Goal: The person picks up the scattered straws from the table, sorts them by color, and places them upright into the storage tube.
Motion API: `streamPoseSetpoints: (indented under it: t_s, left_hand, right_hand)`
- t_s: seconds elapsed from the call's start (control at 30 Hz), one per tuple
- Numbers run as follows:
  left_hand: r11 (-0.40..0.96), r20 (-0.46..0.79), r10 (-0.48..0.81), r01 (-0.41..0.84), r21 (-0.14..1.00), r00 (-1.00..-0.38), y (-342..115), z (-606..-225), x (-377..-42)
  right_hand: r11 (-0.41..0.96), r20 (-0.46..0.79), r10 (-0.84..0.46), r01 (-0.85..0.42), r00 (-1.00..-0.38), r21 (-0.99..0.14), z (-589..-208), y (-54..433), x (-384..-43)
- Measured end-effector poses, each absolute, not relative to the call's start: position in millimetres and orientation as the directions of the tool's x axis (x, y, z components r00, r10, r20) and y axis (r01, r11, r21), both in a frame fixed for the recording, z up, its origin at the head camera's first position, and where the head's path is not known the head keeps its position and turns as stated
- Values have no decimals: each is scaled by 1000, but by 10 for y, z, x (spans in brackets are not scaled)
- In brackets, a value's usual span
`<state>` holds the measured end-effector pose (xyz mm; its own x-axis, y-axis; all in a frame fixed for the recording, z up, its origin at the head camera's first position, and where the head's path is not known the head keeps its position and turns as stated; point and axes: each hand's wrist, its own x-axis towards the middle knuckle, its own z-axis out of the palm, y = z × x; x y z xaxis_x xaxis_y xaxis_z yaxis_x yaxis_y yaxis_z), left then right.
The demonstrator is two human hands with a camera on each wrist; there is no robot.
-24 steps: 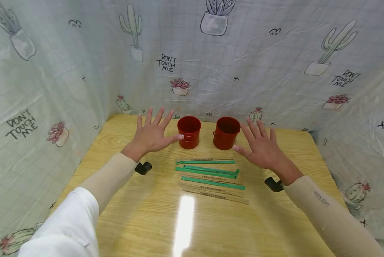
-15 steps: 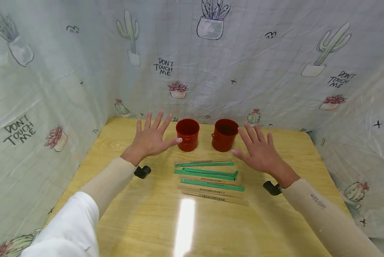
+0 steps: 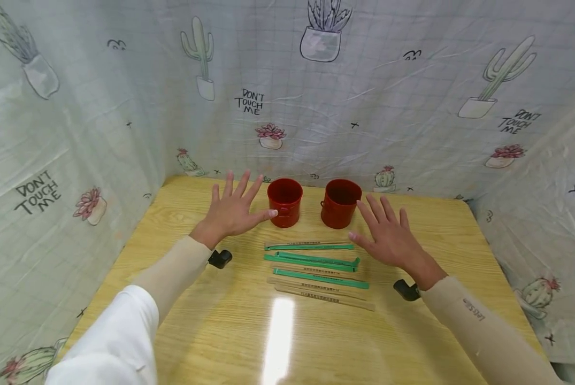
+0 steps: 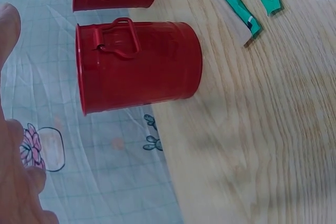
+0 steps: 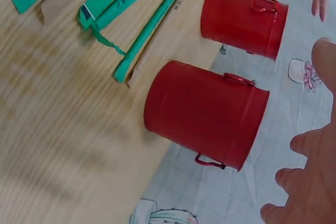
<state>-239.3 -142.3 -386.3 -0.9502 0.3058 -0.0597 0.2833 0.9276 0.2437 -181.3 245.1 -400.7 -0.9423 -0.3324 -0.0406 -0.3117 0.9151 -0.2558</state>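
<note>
Two red metal buckets stand side by side at the back of the wooden table: a left bucket (image 3: 285,206) and a right bucket (image 3: 339,206), each with small side handles. My left hand (image 3: 231,213) is held with fingers spread beside the left bucket, its thumb overlapping that bucket's edge in the head view. My right hand (image 3: 387,235), fingers also spread, is near the right bucket. Neither hand holds anything. In front of the buckets lie several long thin paper-wrapped sticks, some in green wrappers (image 3: 321,278) and some in brown wrappers (image 3: 324,298), printed with small text.
The table (image 3: 210,331) carries a bright light reflection near its front. A pale cloth curtain (image 3: 287,69) with cactus drawings and lettering surrounds the table at the back and both sides. A black wrist camera (image 3: 220,259) hangs under the left wrist, another (image 3: 406,290) under the right.
The head view has shifted slightly. Both hands stay spread at nearly the same places beside the buckets; the buckets and wrapped sticks have not moved.
</note>
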Motion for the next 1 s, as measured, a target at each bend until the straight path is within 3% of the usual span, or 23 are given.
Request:
streamPoseSetpoints:
  t_s: [0.6, 0.77, 1.0]
  left_hand:
    - [910, -55, 308, 278, 307, -950, -1363, -4129, -2504]
    - [884, -60, 310, 265, 386, -949, -1348, -4230, -2551]
    - [781, -53, 315, 227, 582, -948, -1288, -4394, -2622]
  right_hand:
    - [905, -57, -343, -313, -938, -289, -4271, 2363, -1759]
    - [900, -66, -353, -320, -933, -297, -4370, 2336, -1743]
    - [894, -65, -363, -328, -930, -305, -4464, 2297, -1705]
